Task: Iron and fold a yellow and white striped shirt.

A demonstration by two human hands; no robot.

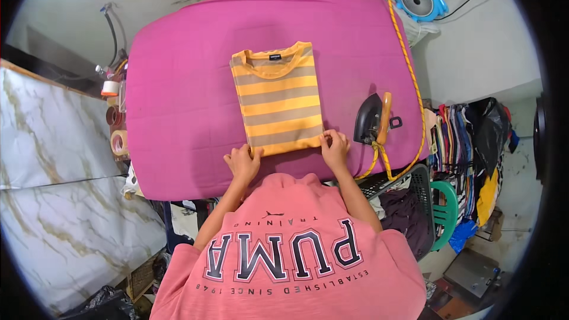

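Observation:
A folded shirt with yellow and taupe stripes [280, 102] lies flat near the middle of a pink padded ironing surface [178, 98], its collar at the far end. My left hand [243, 162] pinches the shirt's near left corner. At the near right corner, my right hand [334, 144] has thumb and fingers on the fabric edge. To the right of the shirt rests a black iron [368, 118] with a wooden handle [384, 118]. A yellow cord [406, 58] runs from it along the right side of the surface.
A blue fan [418, 0] is at the far right. Tape rolls [118, 141] line the left edge. A dark plastic basket [426, 213] with clothes and a green plastic chair [446, 215] stand at the near right, beside stacked clothes [458, 142].

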